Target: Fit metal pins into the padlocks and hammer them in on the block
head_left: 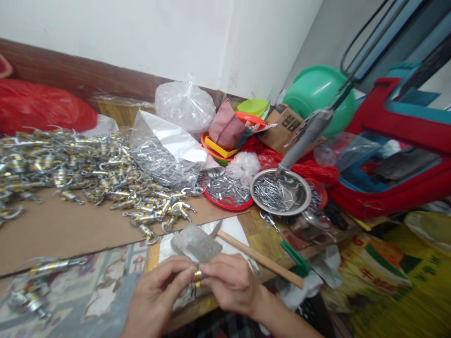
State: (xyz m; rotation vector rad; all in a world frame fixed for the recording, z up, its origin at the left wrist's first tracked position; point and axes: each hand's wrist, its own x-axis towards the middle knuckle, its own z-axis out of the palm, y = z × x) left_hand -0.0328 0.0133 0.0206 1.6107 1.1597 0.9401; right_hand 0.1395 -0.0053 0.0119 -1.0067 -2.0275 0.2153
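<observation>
Close to the table's front edge, my left hand point(160, 288) and my right hand point(232, 284) meet with fingertips pinched on a small gold-and-silver metal fitting point(198, 278). The fingers cover most of it. Just beyond them sits a grey stone-like block point(195, 241) on white paper. A hammer point(260, 258) with a wooden handle lies beside the block, to the right of my right hand. At the front left, a few similar gold-and-silver fittings with hooks point(33, 300) rest on the patterned table covering, blurred.
A large heap of hooked fittings point(102, 173) covers cardboard at the left. Behind the block stand a bag of small metal parts point(158, 162), a red tray point(225, 205) and a steel bowl of pins point(303, 202). A grey-handled tool point(306, 136) slants down over the bowl.
</observation>
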